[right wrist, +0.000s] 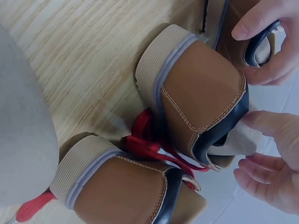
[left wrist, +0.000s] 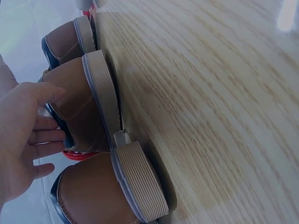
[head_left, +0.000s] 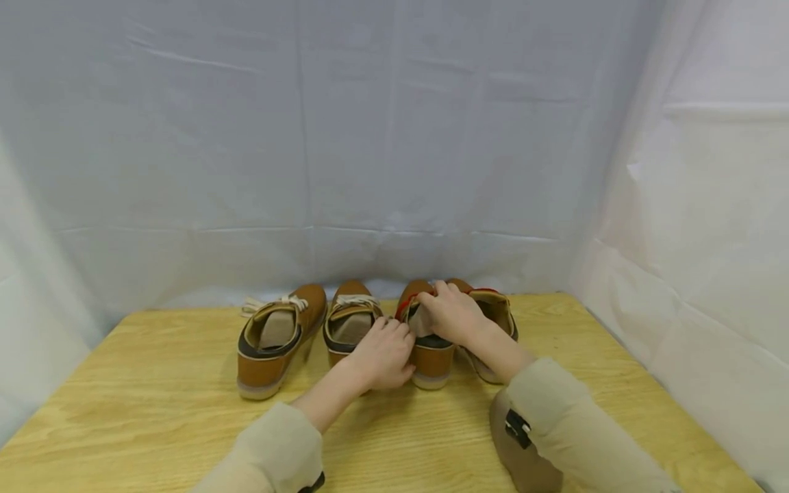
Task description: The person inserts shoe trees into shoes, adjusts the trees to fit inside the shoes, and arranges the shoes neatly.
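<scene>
Four brown shoes with black collars stand in a row, heels toward me. My right hand (head_left: 455, 313) pinches a pale insole (right wrist: 240, 137) between thumb and fingers at the opening of the third shoe (right wrist: 205, 88), which has red laces. The insole's front part is hidden inside that shoe. My left hand (head_left: 383, 352) grips the same shoe at its heel, the thumb on the collar and the fingers along its left side. Right beside that hand is the second shoe (head_left: 349, 329), pale-laced. The fourth shoe (right wrist: 124, 186), red-laced, is partly covered by my right arm.
The far-left shoe (head_left: 280, 342) has pale laces and points a little to the right. A taupe rounded piece (head_left: 520, 445) lies on the wooden table (head_left: 185, 438), partly under my right sleeve. White sheeting (head_left: 370, 137) rises behind the shoes and at both sides.
</scene>
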`<state>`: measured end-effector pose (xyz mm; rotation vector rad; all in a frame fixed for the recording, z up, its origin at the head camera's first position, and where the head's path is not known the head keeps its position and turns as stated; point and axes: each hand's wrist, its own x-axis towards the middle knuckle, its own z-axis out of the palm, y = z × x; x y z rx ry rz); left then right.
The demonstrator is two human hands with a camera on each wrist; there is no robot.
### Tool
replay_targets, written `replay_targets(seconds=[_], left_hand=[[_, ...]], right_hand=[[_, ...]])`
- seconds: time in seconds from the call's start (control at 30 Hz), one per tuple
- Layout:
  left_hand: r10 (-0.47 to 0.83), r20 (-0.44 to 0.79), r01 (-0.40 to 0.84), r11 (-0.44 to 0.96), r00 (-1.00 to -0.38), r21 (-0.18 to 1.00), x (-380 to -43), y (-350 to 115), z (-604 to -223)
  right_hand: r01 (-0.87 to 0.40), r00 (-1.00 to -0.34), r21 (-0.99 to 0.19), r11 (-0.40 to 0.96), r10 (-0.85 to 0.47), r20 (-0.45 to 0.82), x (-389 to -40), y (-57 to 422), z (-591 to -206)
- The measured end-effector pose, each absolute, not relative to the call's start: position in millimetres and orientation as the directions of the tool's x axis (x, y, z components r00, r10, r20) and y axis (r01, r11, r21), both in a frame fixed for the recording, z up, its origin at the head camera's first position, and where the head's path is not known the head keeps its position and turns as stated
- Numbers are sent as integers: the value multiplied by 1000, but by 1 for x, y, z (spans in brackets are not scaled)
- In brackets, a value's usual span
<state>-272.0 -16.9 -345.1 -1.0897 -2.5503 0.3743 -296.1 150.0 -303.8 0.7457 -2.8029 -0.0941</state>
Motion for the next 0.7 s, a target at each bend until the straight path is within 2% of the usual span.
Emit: replay_targets(seconds=[0.27,0.7], left_hand=[[743,205,645,659,-637,-387,-272,-17,-346],[750,213,643,651,-627,-402,-272,-17,-345]], right_hand=[[-474,-816,141,869,-494,301,-296,147,-309],[-411,-851,179,894,-447,275,-300,140,-313]])
